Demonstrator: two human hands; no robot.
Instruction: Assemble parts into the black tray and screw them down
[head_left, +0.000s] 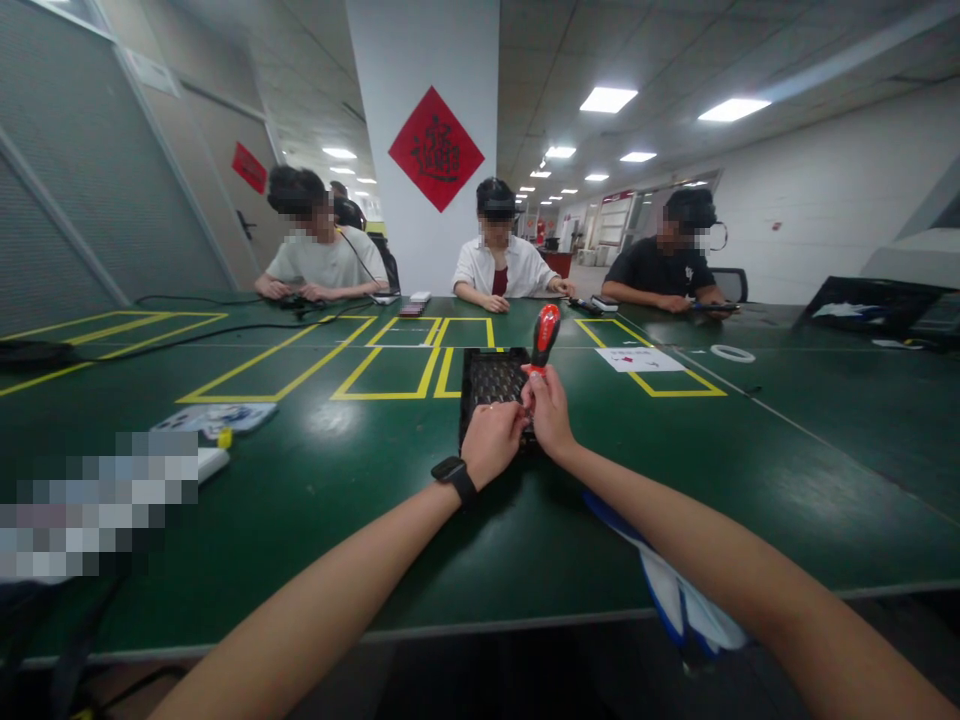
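Note:
My right hand (pixel 550 414) is closed around a screwdriver (pixel 546 336), whose red and black handle sticks up above the fingers. My left hand (pixel 492 440), with a black watch on the wrist, is closed in a pinch right beside the right fingers. Whatever is between its fingertips is too small to make out. Both hands are over the near part of a black tray (pixel 466 385) with a patterned, shiny inside. The screwdriver's lower end is hidden by the fingers.
Gloves (pixel 690 590) in white and blue hang over the table's near edge under my right forearm. A printed sheet (pixel 640 359) and a tape ring (pixel 733 353) lie right of the tray. Yellow tape marks the green table (pixel 360 550). Several people sit across.

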